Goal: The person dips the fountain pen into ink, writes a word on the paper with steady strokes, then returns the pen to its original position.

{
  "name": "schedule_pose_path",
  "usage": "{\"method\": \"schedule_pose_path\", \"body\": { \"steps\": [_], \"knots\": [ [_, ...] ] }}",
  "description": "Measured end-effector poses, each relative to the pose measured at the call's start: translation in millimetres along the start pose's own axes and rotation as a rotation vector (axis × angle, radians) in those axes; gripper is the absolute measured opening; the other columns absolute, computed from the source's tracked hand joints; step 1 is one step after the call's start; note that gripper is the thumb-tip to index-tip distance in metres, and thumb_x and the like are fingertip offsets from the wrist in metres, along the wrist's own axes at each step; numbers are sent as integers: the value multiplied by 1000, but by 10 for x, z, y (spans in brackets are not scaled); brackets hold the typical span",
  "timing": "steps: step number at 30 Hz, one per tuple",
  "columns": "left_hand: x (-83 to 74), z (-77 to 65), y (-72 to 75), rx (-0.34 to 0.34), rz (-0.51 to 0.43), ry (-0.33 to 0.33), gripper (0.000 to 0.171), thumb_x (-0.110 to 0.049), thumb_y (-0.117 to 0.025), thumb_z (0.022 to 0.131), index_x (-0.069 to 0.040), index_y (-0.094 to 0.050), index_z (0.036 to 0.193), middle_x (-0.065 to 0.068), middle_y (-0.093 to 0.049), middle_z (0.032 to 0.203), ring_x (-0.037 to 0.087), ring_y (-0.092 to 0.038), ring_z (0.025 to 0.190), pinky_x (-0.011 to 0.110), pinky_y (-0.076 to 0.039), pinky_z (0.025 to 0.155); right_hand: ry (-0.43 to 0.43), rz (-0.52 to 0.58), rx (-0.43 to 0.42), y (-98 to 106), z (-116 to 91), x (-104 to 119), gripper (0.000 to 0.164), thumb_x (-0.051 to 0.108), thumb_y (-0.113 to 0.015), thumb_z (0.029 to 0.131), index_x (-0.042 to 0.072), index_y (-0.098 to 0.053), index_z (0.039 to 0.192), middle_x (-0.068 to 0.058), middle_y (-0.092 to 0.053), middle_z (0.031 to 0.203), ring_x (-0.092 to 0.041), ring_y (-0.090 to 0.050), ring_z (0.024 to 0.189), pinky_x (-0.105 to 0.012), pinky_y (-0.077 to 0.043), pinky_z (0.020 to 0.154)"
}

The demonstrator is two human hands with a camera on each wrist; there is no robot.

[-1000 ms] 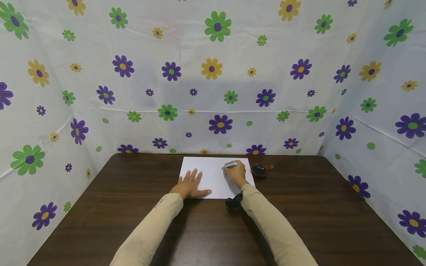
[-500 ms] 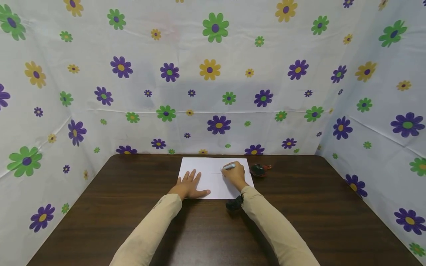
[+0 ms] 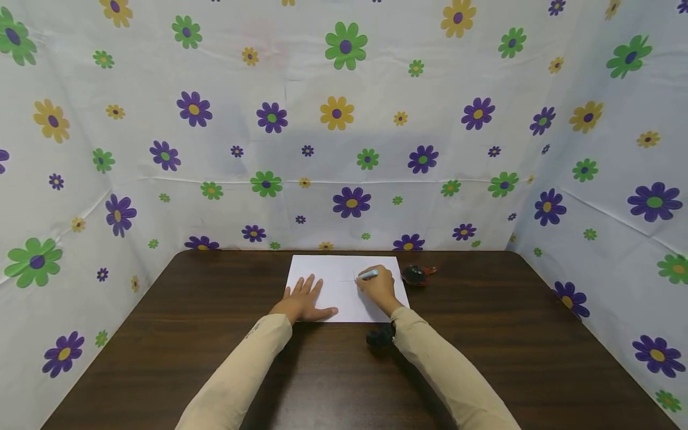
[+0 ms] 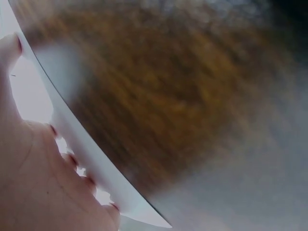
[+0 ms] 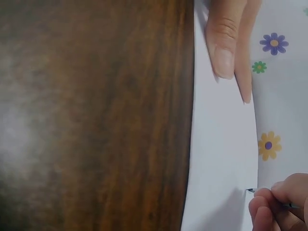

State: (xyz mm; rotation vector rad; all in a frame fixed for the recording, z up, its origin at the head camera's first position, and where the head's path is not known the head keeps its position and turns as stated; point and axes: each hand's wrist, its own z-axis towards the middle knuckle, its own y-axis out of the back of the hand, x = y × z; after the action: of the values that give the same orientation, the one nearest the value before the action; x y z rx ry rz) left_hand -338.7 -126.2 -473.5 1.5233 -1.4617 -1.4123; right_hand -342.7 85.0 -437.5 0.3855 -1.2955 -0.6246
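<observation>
A white sheet of paper [image 3: 344, 301] lies on the brown table near its far edge. My left hand [image 3: 303, 301] rests flat on the sheet's left part, fingers spread; in the left wrist view this hand [image 4: 48, 178] lies along the paper's edge. My right hand [image 3: 379, 289] pinches a light blue pen [image 3: 368, 274], its tip right at the paper. Beside the tip are a thin horizontal line and a short upright line. In the right wrist view the pen's dark tip [image 5: 250, 190] shows past curled fingers [image 5: 263, 211], with the left thumb [image 5: 224, 62] farther up the sheet.
Dark sunglasses [image 3: 415, 275] with reddish arms lie just right of the paper. A black device [image 3: 380, 335] sits at my right wrist. A white flower-patterned cloth [image 3: 290, 209] hangs behind the table [image 3: 333, 376] and along both sides.
The right hand and pen have moved slightly toward me, and a short upright line now shows at the horizontal line's right end. The left hand stays on the paper. The head view has shifted slightly.
</observation>
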Motion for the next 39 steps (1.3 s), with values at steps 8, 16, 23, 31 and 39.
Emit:
{"method": "schedule_pose_path", "body": {
  "steps": [8,16,23,31,39],
  "knots": [
    [3,-15,-5,-18,-20,-22,103,-80,-45,79,-19,-12,156,7,1,162,33,5,147,58,1,115,51,3,11,8,-65,-22,7,8,-75,75,3,-75,81,-4,-69,63,-11,-63,54,-36,-52,64],
    [0,-22,3,-16,-17,-22,103,-79,-45,79,-19,-12,156,7,1,162,33,5,147,58,0,115,88,-5,26,18,-125,-18,6,8,-74,75,4,-75,79,-3,-70,66,-9,-60,55,-30,-50,57],
    [-33,-83,50,-7,-16,-17,102,-79,-46,79,-19,-12,155,7,0,162,33,4,147,58,-1,115,129,-19,42,46,-217,27,5,7,-74,75,3,-75,78,-5,-71,70,-12,-62,60,-31,-50,58],
    [-50,-137,79,-15,-34,-36,101,-76,-48,80,-17,-15,155,10,-2,161,34,4,147,59,-1,114,180,-23,60,44,-309,70,5,7,-74,74,3,-75,77,-7,-72,74,-21,-67,70,-37,-52,63],
    [-99,-195,121,-5,-29,-27,102,-77,-47,81,-15,-14,155,10,-2,161,34,4,147,59,1,114,222,-35,73,17,-367,98,5,6,-74,75,3,-75,77,-7,-72,75,-21,-67,71,-32,-52,61]
  ]
}}
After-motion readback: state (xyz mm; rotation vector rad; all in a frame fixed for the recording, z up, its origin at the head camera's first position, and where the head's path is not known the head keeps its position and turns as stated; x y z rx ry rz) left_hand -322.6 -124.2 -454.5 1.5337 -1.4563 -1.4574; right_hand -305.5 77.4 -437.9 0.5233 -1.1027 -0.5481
